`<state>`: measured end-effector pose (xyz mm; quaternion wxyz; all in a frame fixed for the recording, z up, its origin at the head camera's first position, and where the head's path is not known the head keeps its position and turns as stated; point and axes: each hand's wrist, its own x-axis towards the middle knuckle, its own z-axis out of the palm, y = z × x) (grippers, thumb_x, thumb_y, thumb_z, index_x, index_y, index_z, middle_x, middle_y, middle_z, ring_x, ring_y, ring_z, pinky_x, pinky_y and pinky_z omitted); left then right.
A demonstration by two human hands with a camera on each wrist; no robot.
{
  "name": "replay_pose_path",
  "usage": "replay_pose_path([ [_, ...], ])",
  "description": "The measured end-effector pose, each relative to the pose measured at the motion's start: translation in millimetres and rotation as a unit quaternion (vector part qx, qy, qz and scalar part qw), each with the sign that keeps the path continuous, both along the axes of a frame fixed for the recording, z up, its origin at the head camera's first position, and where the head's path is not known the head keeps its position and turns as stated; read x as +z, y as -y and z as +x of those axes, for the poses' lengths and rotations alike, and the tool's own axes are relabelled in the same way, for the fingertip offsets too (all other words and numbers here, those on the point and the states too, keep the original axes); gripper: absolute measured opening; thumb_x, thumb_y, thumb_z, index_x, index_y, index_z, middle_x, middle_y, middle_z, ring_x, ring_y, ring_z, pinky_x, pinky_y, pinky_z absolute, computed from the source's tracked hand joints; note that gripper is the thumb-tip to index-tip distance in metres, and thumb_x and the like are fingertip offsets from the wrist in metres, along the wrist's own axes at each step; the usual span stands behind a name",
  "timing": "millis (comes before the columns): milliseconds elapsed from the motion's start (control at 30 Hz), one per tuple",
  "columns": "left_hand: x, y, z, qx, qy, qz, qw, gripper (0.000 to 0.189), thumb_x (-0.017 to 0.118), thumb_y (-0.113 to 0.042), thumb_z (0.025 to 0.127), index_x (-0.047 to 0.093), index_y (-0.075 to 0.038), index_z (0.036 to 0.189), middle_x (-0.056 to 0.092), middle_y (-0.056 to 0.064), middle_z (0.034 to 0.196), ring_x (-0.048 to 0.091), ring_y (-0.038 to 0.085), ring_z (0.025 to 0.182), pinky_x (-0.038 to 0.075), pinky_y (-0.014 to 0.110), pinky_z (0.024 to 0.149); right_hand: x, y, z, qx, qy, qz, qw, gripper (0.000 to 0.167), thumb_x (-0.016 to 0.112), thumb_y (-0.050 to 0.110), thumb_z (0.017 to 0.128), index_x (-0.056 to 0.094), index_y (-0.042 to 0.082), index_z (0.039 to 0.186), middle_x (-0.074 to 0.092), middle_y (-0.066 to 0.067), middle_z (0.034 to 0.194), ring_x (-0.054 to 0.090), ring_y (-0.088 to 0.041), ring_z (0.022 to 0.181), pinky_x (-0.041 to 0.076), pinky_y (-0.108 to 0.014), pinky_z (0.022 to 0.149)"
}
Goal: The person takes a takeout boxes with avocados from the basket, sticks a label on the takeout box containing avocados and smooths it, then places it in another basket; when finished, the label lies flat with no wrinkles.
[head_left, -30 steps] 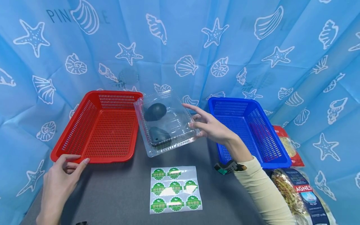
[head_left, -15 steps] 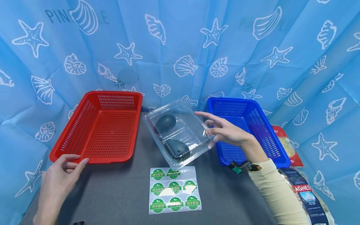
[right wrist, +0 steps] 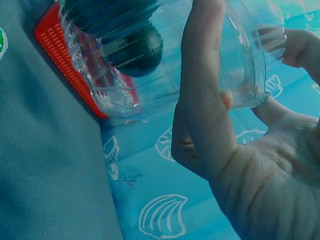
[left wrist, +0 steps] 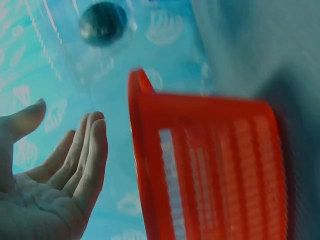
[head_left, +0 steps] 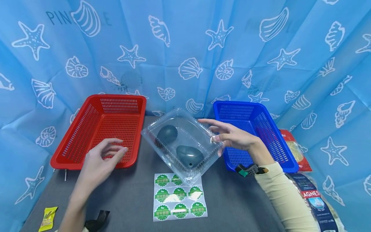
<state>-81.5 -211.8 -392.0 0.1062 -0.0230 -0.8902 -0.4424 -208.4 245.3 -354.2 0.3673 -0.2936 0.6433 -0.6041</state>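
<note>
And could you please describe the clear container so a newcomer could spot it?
On the grey table, find the red basket and the blue basket. Between them, the right hand holds the clear container; unlike the baskets, it is transparent, with two dark items inside.

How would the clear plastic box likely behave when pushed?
The clear plastic box probably flexes a little, since it looks thin-walled. The two dark rounded items inside may roll or slide, as no divider shows between them.
</note>
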Motion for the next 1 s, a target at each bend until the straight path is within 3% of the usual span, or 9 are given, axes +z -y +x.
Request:
replay_pose_path([
  [100, 4.8, -15.4, -10.7, -0.037, 0.01, 0.023, 0.999, 0.048, 0.077, -0.031, 0.102, 0.061, -0.016, 0.145, 0.078, 0.009, 0.13, 0.077, 0.012, 0.111, 0.055, 0.008, 0.087, -1.2, 0.0, -1.4, 0.013, 0.004, -0.006, 0.9999, 0.075, 0.048, 0.0, 0.106, 0.024, 0.024, 0.173, 0.045, -0.021, 0.153, 0.07, -0.023, 0.113, 0.069, -0.04, 0.068],
  [200, 7.7, -26.5, -18.9, -0.055, 0.021, 0.043, 0.9973, 0.051, 0.076, -0.032, 0.103, 0.059, -0.015, 0.148, 0.075, 0.01, 0.136, 0.076, 0.027, 0.119, 0.055, 0.009, 0.089, -2.1, -0.8, -4.0, 0.022, 0.009, -0.009, 0.9997, 0.076, 0.049, 0.0, 0.106, 0.024, 0.024, 0.173, 0.045, -0.022, 0.153, 0.072, -0.022, 0.108, 0.069, -0.04, 0.067],
  [333, 7.7, -31.6, -24.9, -0.061, 0.03, 0.062, 0.9958, 0.051, 0.077, -0.029, 0.103, 0.059, -0.012, 0.148, 0.075, 0.013, 0.137, 0.077, 0.033, 0.117, 0.058, 0.012, 0.086, -1.3, -1.6, -10.2, 0.033, 0.006, -0.004, 0.9994, 0.076, 0.05, 0.001, 0.106, 0.023, 0.023, 0.174, 0.039, -0.03, 0.158, 0.072, -0.024, 0.115, 0.069, -0.04, 0.066],
  [400, 5.7, -30.7, -26.0, -0.06, 0.034, 0.065, 0.9956, 0.051, 0.077, -0.029, 0.103, 0.059, -0.011, 0.147, 0.075, 0.014, 0.136, 0.077, 0.033, 0.116, 0.059, 0.013, 0.085, 0.9, -1.4, -15.0, 0.032, 0.0, 0.011, 0.9994, 0.077, 0.052, 0.002, 0.106, 0.023, 0.023, 0.174, 0.032, -0.031, 0.165, 0.067, -0.028, 0.125, 0.069, -0.041, 0.067],
  [533, -1.7, -25.2, -25.1, -0.057, 0.04, 0.06, 0.9958, 0.051, 0.078, -0.029, 0.102, 0.06, -0.01, 0.145, 0.075, 0.015, 0.134, 0.078, 0.033, 0.114, 0.059, 0.013, 0.084, 6.9, 0.1, -28.8, 0.028, -0.015, 0.056, 0.9979, 0.077, 0.054, 0.005, 0.106, 0.023, 0.025, 0.174, 0.01, -0.028, 0.179, 0.043, -0.039, 0.154, 0.069, -0.044, 0.071],
  [600, -6.0, -21.7, -24.5, -0.054, 0.04, 0.055, 0.9962, 0.05, 0.078, -0.03, 0.102, 0.06, -0.01, 0.144, 0.076, 0.015, 0.133, 0.078, 0.033, 0.113, 0.059, 0.013, 0.084, 9.0, 1.8, -38.1, 0.031, -0.016, 0.078, 0.9964, 0.078, 0.055, 0.006, 0.106, 0.023, 0.026, 0.174, 0.006, -0.025, 0.181, 0.035, -0.045, 0.158, 0.069, -0.046, 0.072],
  [767, -16.7, -14.6, -22.9, -0.042, 0.037, 0.045, 0.9974, 0.047, 0.077, -0.03, 0.102, 0.062, -0.012, 0.142, 0.076, 0.013, 0.132, 0.078, 0.031, 0.113, 0.059, 0.013, 0.085, 8.6, 8.2, -64.4, 0.06, 0.008, 0.105, 0.9926, 0.074, 0.053, 0.005, 0.107, 0.024, 0.023, 0.174, 0.019, -0.023, 0.177, 0.045, -0.039, 0.149, 0.069, -0.045, 0.073],
  [833, -20.7, -13.3, -21.8, -0.039, 0.035, 0.039, 0.9978, 0.046, 0.077, -0.03, 0.102, 0.062, -0.012, 0.142, 0.076, 0.012, 0.131, 0.078, 0.026, 0.112, 0.059, 0.012, 0.085, 6.3, 11.8, -74.1, 0.077, 0.019, 0.109, 0.9909, 0.071, 0.048, 0.004, 0.109, 0.024, 0.021, 0.174, 0.02, -0.022, 0.177, 0.045, -0.035, 0.149, 0.069, -0.044, 0.073],
  [1000, -27.5, -12.3, -16.9, -0.036, 0.016, 0.03, 0.9988, 0.044, 0.078, -0.028, 0.102, 0.064, -0.011, 0.14, 0.078, 0.01, 0.127, 0.072, -0.003, 0.106, 0.056, 0.009, 0.089, -4.2, 23.6, -92.2, 0.111, 0.036, 0.14, 0.9832, 0.068, 0.047, 0.006, 0.111, 0.024, 0.021, 0.174, 0.014, -0.015, 0.181, 0.036, -0.044, 0.159, 0.07, -0.045, 0.077],
])
